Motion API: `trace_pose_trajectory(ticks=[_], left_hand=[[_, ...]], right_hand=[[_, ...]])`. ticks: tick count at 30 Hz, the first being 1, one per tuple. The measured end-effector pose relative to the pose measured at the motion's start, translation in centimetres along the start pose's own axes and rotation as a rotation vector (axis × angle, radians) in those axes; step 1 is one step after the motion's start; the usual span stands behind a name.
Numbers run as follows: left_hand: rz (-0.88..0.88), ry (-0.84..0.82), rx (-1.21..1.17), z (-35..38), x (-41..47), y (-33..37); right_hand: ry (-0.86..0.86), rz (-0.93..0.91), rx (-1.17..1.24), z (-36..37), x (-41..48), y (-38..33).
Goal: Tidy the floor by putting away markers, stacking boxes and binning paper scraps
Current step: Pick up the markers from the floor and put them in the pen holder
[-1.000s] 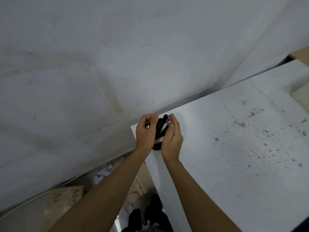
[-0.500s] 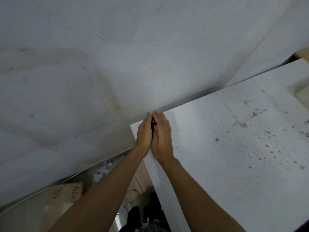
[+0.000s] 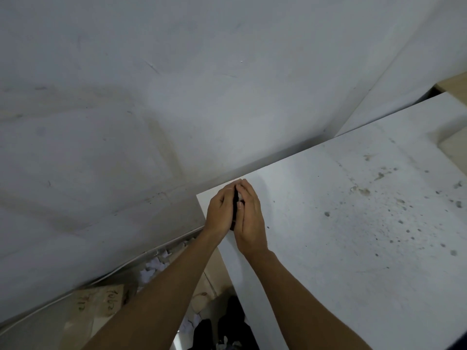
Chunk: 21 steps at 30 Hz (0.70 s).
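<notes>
A bundle of dark markers (image 3: 235, 205) stands at the near-left corner of the white table (image 3: 353, 236). Only a thin dark strip of it shows between my palms. My left hand (image 3: 219, 210) wraps the bundle from the left and my right hand (image 3: 250, 218) closes on it from the right, fingertips meeting at the top. Whatever the markers stand in is hidden by my hands. White paper scraps (image 3: 154, 266) lie on the floor below the table corner, beside a brown cardboard box (image 3: 101, 301) with handwriting on it.
A bare white wall (image 3: 177, 97) fills the view behind the table. The tabletop is speckled with dark spots on its right half. More scraps (image 3: 188, 324) and a dark shape lie on the floor by the table's left edge.
My hands have pressed together around the markers. A second ago the marker tips and a black base showed between them; now only a thin dark strip is visible.
</notes>
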<state>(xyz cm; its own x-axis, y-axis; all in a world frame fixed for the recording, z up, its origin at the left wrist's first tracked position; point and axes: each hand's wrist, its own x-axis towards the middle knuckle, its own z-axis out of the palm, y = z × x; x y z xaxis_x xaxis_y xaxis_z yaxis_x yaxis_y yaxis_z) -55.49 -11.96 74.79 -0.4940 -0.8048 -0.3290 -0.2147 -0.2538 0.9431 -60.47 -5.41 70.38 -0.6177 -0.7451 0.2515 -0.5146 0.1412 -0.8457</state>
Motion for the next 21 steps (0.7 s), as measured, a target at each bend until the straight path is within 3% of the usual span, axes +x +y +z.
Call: trace_pose_trajectory(ticks=[5,11,21], left_hand=[[-0.031,-0.039,0.020,0.1,0.1,0.6],[-0.021,0.058,0.007,-1.0,-0.3,0.9],[0.142,0.149,0.060,-4.5,-4.0,0.2]], right_hand=[[-0.031,0.030,-0.021,-0.9,0.6,0.1],[-0.071,0.001,-0.088,-1.8,0.2,-1.4],[0.266,-0.113,-0.252,-2.0,-2.7,-5.6]])
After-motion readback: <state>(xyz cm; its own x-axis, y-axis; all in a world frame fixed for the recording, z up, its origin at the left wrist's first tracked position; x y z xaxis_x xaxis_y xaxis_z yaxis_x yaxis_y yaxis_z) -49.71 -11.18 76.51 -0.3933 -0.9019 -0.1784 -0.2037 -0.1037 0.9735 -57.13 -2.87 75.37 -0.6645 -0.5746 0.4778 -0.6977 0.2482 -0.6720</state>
